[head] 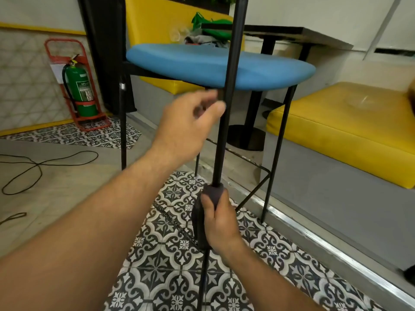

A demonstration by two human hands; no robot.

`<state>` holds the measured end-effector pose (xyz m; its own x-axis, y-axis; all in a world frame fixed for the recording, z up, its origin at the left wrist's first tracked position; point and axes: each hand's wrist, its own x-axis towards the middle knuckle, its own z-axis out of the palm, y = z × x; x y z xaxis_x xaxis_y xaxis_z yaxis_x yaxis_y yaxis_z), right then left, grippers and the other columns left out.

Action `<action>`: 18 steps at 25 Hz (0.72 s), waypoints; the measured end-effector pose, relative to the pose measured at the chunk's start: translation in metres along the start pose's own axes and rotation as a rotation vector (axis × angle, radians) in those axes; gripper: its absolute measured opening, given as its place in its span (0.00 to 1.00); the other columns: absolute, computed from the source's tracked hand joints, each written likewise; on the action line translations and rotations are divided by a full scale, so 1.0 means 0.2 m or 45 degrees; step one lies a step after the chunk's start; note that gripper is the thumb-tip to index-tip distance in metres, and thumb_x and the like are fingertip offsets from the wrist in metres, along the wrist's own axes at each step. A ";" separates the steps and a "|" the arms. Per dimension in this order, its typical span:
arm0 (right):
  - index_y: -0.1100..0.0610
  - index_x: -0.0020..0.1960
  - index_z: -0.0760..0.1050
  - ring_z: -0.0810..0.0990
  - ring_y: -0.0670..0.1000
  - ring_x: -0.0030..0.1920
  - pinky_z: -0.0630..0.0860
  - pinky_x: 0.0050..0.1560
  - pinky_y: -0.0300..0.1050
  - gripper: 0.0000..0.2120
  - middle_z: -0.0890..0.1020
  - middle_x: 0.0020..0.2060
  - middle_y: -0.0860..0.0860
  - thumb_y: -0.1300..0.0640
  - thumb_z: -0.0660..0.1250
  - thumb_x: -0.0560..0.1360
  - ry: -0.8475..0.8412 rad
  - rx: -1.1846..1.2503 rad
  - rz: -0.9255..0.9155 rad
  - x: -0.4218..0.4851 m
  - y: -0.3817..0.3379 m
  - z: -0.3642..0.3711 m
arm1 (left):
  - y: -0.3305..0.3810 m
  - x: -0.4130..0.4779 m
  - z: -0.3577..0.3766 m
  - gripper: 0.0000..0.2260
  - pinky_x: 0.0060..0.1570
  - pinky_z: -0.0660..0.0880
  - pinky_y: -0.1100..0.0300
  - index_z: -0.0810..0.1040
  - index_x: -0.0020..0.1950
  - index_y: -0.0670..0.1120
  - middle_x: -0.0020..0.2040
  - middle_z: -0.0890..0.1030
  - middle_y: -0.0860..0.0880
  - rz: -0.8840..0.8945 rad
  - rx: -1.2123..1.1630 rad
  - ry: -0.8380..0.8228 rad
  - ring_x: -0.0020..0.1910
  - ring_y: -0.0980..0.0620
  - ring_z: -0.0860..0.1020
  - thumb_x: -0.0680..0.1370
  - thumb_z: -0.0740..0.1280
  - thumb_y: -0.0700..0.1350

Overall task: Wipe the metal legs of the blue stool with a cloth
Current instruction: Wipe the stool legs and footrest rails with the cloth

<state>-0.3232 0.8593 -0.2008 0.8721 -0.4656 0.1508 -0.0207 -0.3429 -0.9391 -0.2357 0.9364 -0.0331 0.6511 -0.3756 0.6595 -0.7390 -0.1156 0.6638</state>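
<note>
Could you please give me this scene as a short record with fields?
stool: blue seat on black metal legs, standing on the patterned tile floor
near leg: runs up the middle of the view
cloth: dark, wrapped round the near leg low down
right hand: grips the cloth around the leg
left hand: blurred, beside the leg just under the seat; contact unclear
background: green fire extinguisher, yellow bench

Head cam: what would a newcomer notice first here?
The blue stool seat fills the upper centre, with one black metal leg running down mid-frame. Low on that leg the right hand holds a dark cloth wrapped round it, while the blurred left hand is by the leg just under the seat. Bold black-and-white tiles cover the floor below, and a yellow bench sits at right.
</note>
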 end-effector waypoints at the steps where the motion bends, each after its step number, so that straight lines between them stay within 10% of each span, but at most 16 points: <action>1: 0.42 0.54 0.66 0.81 0.42 0.38 0.78 0.33 0.38 0.09 0.80 0.41 0.48 0.39 0.56 0.78 0.006 -0.002 -0.033 0.02 -0.03 -0.02 | -0.04 -0.07 -0.01 0.12 0.48 0.73 0.74 0.77 0.63 0.54 0.50 0.79 0.60 -0.066 0.027 -0.004 0.49 0.64 0.78 0.80 0.65 0.52; 7: 0.46 0.51 0.73 0.79 0.37 0.40 0.71 0.35 0.27 0.14 0.80 0.37 0.42 0.39 0.53 0.78 0.559 0.298 -0.453 0.33 -0.51 -0.06 | -0.30 -0.44 0.00 0.08 0.50 0.77 0.63 0.79 0.53 0.63 0.45 0.82 0.64 -0.451 -0.102 0.058 0.49 0.67 0.79 0.81 0.61 0.55; 11: 0.40 0.71 0.58 0.77 0.34 0.51 0.73 0.44 0.27 0.21 0.77 0.50 0.35 0.46 0.56 0.79 0.305 0.078 -0.388 0.14 -0.16 0.04 | -0.40 -0.52 0.01 0.10 0.53 0.78 0.57 0.79 0.57 0.60 0.46 0.83 0.63 -0.559 -0.122 0.075 0.49 0.65 0.79 0.81 0.60 0.56; 18: 0.39 0.54 0.72 0.83 0.43 0.40 0.82 0.38 0.44 0.08 0.82 0.42 0.46 0.51 0.58 0.81 -0.114 -0.270 -0.028 -0.10 0.16 -0.15 | -0.42 -0.68 0.04 0.13 0.47 0.75 0.69 0.78 0.63 0.55 0.48 0.82 0.60 -0.703 -0.055 -0.047 0.47 0.65 0.79 0.81 0.60 0.55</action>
<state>-0.3563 0.8333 -0.2239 0.9132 -0.3850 0.1336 -0.0954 -0.5207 -0.8484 -0.2634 0.9894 -0.1824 0.9327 -0.3021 0.1971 -0.2813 -0.2672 0.9217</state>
